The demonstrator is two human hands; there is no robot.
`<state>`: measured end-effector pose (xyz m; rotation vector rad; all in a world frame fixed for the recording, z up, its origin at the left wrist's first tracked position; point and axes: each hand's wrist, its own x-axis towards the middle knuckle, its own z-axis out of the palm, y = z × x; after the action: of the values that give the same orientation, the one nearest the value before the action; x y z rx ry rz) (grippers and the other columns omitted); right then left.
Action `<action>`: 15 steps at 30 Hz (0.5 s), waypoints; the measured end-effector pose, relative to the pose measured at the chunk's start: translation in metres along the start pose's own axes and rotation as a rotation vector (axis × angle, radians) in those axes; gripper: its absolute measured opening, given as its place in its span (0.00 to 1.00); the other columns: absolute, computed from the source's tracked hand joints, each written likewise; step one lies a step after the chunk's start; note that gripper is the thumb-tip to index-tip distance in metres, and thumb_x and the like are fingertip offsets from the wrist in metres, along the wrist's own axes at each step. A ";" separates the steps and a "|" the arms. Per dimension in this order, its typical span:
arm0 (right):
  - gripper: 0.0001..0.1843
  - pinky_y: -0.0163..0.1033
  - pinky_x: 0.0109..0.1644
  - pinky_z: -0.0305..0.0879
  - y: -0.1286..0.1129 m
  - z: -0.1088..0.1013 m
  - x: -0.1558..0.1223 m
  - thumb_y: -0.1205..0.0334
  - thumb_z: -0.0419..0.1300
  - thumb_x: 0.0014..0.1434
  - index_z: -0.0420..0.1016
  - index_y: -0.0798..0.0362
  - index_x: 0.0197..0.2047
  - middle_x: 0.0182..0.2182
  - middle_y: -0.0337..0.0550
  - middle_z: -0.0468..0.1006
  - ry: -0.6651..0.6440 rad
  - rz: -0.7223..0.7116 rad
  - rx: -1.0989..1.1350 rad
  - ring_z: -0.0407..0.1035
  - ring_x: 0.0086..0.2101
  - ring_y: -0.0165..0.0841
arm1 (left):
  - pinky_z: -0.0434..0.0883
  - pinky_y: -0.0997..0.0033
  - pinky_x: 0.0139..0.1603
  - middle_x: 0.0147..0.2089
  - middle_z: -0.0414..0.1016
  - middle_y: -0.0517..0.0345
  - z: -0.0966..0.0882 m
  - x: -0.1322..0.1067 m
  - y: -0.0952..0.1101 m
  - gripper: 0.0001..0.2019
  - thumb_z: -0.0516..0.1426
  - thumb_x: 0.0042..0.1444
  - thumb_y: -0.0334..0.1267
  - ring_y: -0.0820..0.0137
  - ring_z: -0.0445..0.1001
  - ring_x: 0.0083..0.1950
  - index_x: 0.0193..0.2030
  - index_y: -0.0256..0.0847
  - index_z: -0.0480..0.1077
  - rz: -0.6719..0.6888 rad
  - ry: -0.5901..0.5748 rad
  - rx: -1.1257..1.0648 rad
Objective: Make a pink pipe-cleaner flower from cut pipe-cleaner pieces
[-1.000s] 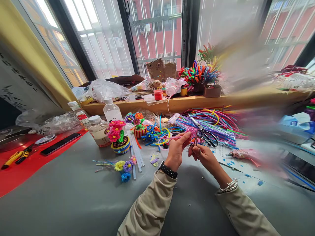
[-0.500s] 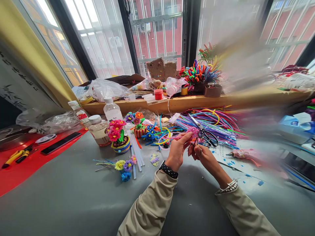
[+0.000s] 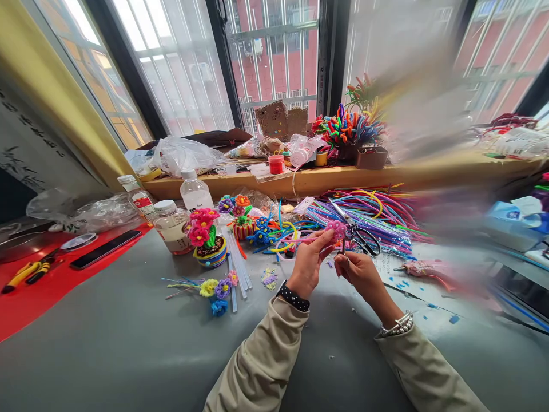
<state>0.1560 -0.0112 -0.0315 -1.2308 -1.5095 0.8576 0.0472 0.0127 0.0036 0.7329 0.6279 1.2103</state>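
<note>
A fuzzy pink pipe-cleaner flower (image 3: 335, 230) is pinched in the fingertips of my left hand (image 3: 309, 260), closed. Just right of it my right hand (image 3: 358, 274) is closed around a slim dark tool (image 3: 343, 246), pointing up at the flower's underside. Its kind is too small to make out. Behind both hands lie larger black-handled scissors (image 3: 363, 237), touched by neither. Purple scraps (image 3: 329, 263) rest on the table between the hands.
Potted pipe-cleaner flowers (image 3: 209, 239), loose flowers (image 3: 222, 289) and clear glue sticks (image 3: 240, 266) lie to the left. Bundled pipe cleaners (image 3: 355, 214) spread behind. A pink glue gun (image 3: 424, 270) lies to the right, bottles (image 3: 171, 226) at the back left.
My right hand has shifted slightly right, and the dark tool now stands more upright beneath the flower. My left hand stays in nearly the same place with the flower.
</note>
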 end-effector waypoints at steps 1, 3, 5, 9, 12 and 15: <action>0.29 0.32 0.18 0.43 0.000 -0.001 0.000 0.35 0.48 0.45 0.58 0.53 0.12 0.09 0.33 0.52 0.000 0.006 -0.002 0.47 0.13 0.24 | 0.63 0.74 0.39 0.29 0.73 0.59 -0.001 0.000 0.002 0.07 0.62 0.38 0.35 0.76 0.70 0.31 0.28 0.38 0.72 0.011 -0.011 0.009; 0.30 0.32 0.18 0.43 -0.002 -0.003 0.000 0.34 0.47 0.46 0.58 0.53 0.12 0.09 0.33 0.52 -0.033 0.020 0.005 0.47 0.13 0.23 | 0.64 0.73 0.40 0.30 0.74 0.58 -0.002 0.001 0.006 0.08 0.62 0.38 0.36 0.75 0.70 0.32 0.29 0.37 0.72 0.042 -0.021 0.027; 0.30 0.33 0.19 0.45 -0.003 -0.005 0.001 0.33 0.45 0.46 0.60 0.54 0.14 0.09 0.33 0.53 -0.099 0.008 0.016 0.48 0.14 0.24 | 0.64 0.72 0.40 0.31 0.74 0.58 -0.003 0.001 0.011 0.09 0.62 0.38 0.36 0.75 0.71 0.33 0.30 0.37 0.72 0.079 -0.022 0.049; 0.33 0.33 0.22 0.48 -0.005 -0.006 0.001 0.31 0.40 0.45 0.62 0.54 0.21 0.14 0.35 0.58 -0.221 -0.040 0.006 0.52 0.17 0.26 | 0.64 0.74 0.38 0.31 0.74 0.58 -0.003 0.002 0.016 0.09 0.61 0.39 0.35 0.76 0.70 0.32 0.30 0.37 0.72 0.107 -0.027 0.093; 0.34 0.33 0.23 0.49 -0.007 -0.005 0.001 0.30 0.37 0.45 0.62 0.54 0.21 0.15 0.36 0.59 -0.269 -0.048 -0.032 0.52 0.18 0.26 | 0.64 0.75 0.37 0.30 0.74 0.58 -0.003 0.001 0.016 0.08 0.61 0.39 0.35 0.77 0.69 0.30 0.29 0.37 0.72 0.100 -0.007 0.102; 0.34 0.34 0.24 0.50 -0.010 -0.004 0.000 0.30 0.37 0.45 0.62 0.54 0.20 0.15 0.36 0.59 -0.276 -0.064 -0.073 0.53 0.19 0.27 | 0.64 0.74 0.37 0.29 0.74 0.58 -0.002 0.001 0.015 0.08 0.62 0.37 0.35 0.77 0.69 0.30 0.27 0.36 0.72 0.096 0.013 0.108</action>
<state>0.1575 -0.0138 -0.0211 -1.1438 -1.8043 0.9674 0.0370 0.0168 0.0142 0.8543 0.6785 1.2773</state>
